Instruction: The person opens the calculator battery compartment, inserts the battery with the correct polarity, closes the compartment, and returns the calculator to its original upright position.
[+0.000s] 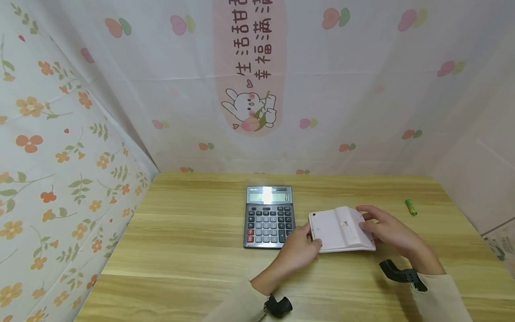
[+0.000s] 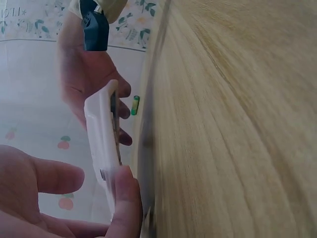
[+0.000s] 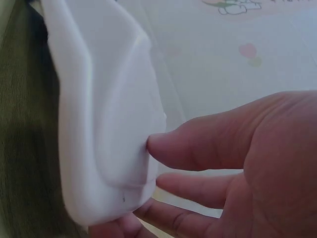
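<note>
A white calculator (image 1: 327,232) is held face down just over the table, its back with a raised ridge turned up. My left hand (image 1: 298,248) grips its left edge, thumb on the near corner. At the opposite end my right hand (image 1: 392,230) pinches the thick ridged side between thumb and fingers. The right wrist view shows the smooth white casing (image 3: 119,114) with the thumb against its edge. Seen edge-on in the left wrist view, the calculator (image 2: 101,134) is tilted; its front is mostly hidden. A grey desk calculator (image 1: 267,219) lies face up beside my left hand.
A small green battery (image 1: 411,207) lies on the wooden table (image 1: 181,232), beyond my right hand. Patterned cloth (image 1: 161,89) hangs behind the table and along its left side. Dark bands (image 1: 277,306) circle both wrists.
</note>
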The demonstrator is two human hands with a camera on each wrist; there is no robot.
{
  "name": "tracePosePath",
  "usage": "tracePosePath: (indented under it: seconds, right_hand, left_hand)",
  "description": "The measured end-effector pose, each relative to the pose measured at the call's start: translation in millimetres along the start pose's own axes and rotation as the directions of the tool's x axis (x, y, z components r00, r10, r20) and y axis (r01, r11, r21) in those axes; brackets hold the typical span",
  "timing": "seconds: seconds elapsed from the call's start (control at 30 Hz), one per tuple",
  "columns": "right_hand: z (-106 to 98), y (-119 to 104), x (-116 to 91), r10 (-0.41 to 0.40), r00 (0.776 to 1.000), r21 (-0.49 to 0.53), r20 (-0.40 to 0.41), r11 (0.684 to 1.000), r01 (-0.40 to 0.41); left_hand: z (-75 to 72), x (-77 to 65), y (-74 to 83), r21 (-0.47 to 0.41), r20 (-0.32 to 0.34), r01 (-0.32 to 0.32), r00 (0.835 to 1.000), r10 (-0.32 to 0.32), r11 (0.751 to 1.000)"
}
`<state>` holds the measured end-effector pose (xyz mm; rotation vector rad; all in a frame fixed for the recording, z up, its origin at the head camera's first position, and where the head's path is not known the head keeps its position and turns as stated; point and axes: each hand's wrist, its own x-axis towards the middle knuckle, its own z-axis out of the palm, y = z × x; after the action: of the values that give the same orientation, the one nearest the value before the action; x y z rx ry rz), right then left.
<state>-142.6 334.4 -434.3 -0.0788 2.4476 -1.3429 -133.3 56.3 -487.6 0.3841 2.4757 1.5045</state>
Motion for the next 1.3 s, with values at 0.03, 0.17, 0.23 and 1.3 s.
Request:
tracePosePath:
  seconds: [0.03, 0.17, 0.23, 1.3]
  right_hand:
    - [0, 0, 0, -0.001, 1.0, -0.008, 0.001, 1.0, 0.001]
    - [-2, 1, 1, 0.007, 1.0, -0.038, -0.002, 0.999, -0.007]
    - [-2, 1, 1, 0.012, 1.0, -0.045, -0.002, 0.999, -0.012]
    - [3, 2, 5, 0.014, 1.0, -0.102, 0.011, 0.995, -0.013]
  left_hand:
    - [3.0, 2.6, -3.8, 0.029, -0.012, -0.003, 1.0, 0.004, 1.0]
    - [11.6, 10.3, -15.8, 0.06, -0.036, -0.005, 0.999, 0.007, 0.998]
    - [13.5, 11.8, -18.3, 0.057, -0.041, -0.003, 0.999, 0.005, 0.998]
    - [-3.2, -15.1, 25.2, 0.175, -0.004, -0.001, 1.0, 0.002, 0.985]
